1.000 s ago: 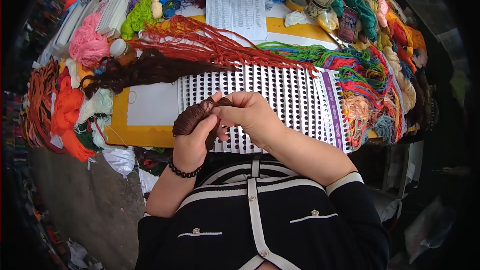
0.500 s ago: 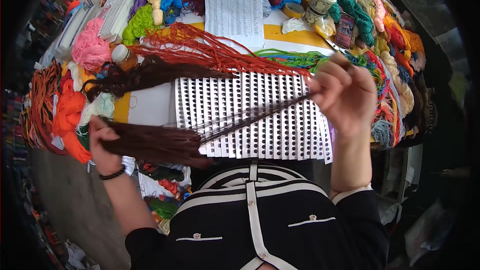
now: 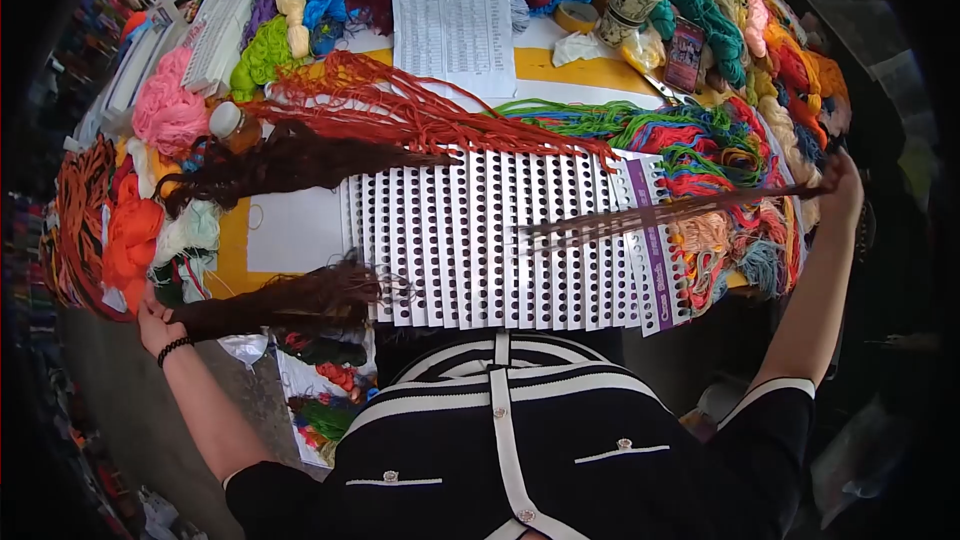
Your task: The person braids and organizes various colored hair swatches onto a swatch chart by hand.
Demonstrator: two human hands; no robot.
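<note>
At the left edge of the table my left hand (image 3: 158, 325) is closed on the end of a thick dark brown bundle of thread (image 3: 280, 302), whose loose ends fan out to the right. Far out to the right, my right hand (image 3: 842, 188) grips a thin length of brown strands (image 3: 680, 210), stretched leftward and blurred at its free end. A gap separates the strands from the bundle. Beneath them lie overlapping white cards with rows of punched holes (image 3: 500, 240), the rightmost with a purple band. A second dark brown hank (image 3: 290, 168) rests above the cards' left end.
Rust-red threads (image 3: 400, 110) and green, blue and red threads (image 3: 640, 130) lie behind the cards. Farther back are a printed sheet (image 3: 455, 25), a patterned cup (image 3: 635, 0), a roll of tape (image 3: 576, 16) and scissors (image 3: 658, 83). A lidded jar (image 3: 232, 125) stands at left among colourful skeins.
My right hand has swung far right, drawing the thin strands away from the bundle. My left hand has moved left and down with the thick bundle. The purple-banded card now shows.
</note>
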